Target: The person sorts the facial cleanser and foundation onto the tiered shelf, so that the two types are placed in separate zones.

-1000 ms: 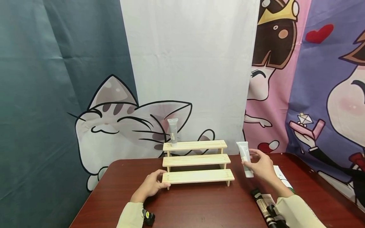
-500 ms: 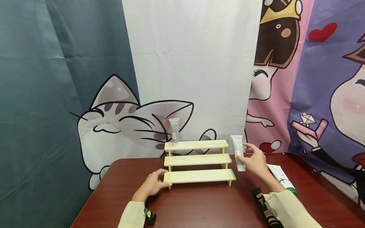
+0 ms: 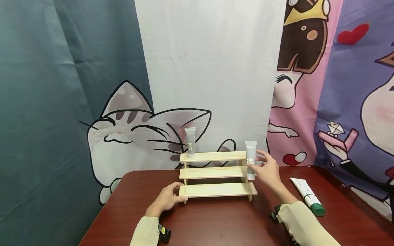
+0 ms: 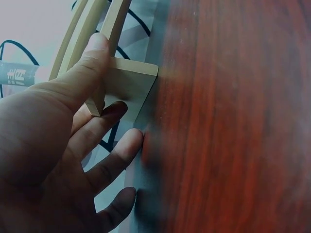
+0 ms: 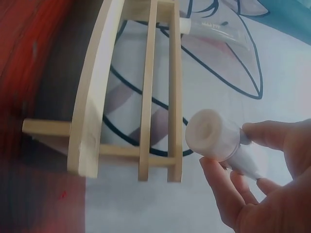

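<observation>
A three-tier wooden display rack (image 3: 215,190) stands on the table. My left hand (image 3: 166,198) grips the left end of its lowest board; the left wrist view shows the thumb (image 4: 92,58) on top and fingers below. A translucent grey squeeze tube (image 3: 190,141) stands cap down on the left of the top tier. My right hand (image 3: 267,171) pinches a matching squeeze tube (image 3: 250,155) between thumb and fingers. This tube is upright, cap down, overlapping the rack's right end in the head view. From the right wrist, its white cap (image 5: 206,133) faces the camera beside the boards.
A white tube with a green cap (image 3: 307,196) lies on the reddish-brown table (image 3: 221,225) at the right. Dark items beside the right sleeve (image 3: 307,223) are mostly hidden by it. A printed cartoon curtain (image 3: 209,68) hangs behind the table.
My right hand has carried its tube leftward and slightly up to the rack's right end, and the tube has straightened upright. The left hand keeps its grip. The view has shifted slightly.
</observation>
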A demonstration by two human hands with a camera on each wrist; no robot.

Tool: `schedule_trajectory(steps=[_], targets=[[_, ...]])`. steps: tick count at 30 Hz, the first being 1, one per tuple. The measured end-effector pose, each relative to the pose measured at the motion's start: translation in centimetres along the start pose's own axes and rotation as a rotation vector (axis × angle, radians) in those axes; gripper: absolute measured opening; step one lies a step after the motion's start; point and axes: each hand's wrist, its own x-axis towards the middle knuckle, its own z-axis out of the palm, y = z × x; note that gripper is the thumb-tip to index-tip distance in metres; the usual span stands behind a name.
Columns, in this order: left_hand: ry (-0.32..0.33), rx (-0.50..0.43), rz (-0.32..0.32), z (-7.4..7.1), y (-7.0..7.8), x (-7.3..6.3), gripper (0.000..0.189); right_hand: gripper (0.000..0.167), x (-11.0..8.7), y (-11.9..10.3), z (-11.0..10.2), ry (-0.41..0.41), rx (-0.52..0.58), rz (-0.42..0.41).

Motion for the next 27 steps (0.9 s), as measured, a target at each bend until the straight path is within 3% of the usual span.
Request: schedule_trajectory(steps=[17,27], targets=[[-0.014,0.018,0.009,0.0,-0.2,0.2,0.058,0.067,0.4,-1.0,2.9,-0.015,0.064,0.03],[-0.006,0.023,-0.01,0.1,-0.2,0.4,0.059,0.067,0.7,-1.5,4.3,0.001,0.095,-0.008]])
